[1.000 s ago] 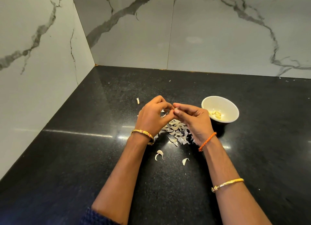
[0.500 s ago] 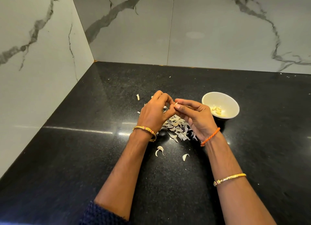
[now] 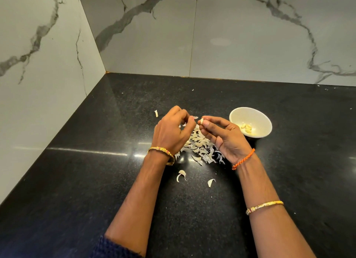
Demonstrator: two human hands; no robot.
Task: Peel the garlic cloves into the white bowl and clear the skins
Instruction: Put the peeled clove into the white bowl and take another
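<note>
No readable text, labels, brands or numbers anywhere: nothing on the bowl (image 3: 250, 115), surface (image 3: 77, 180) or marble walls (image 3: 231, 36).

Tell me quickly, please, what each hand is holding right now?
Left hand: fingers curled; whether they pinch a bit of skin cannot be told.
Right hand: pinching a garlic clove.

Black speckled polished desk (image 3: 81, 180) set in a corner. Two white marble-pattern walls (image 3: 250, 36) with grey veining; light streak reflected across the desk surface.
</note>
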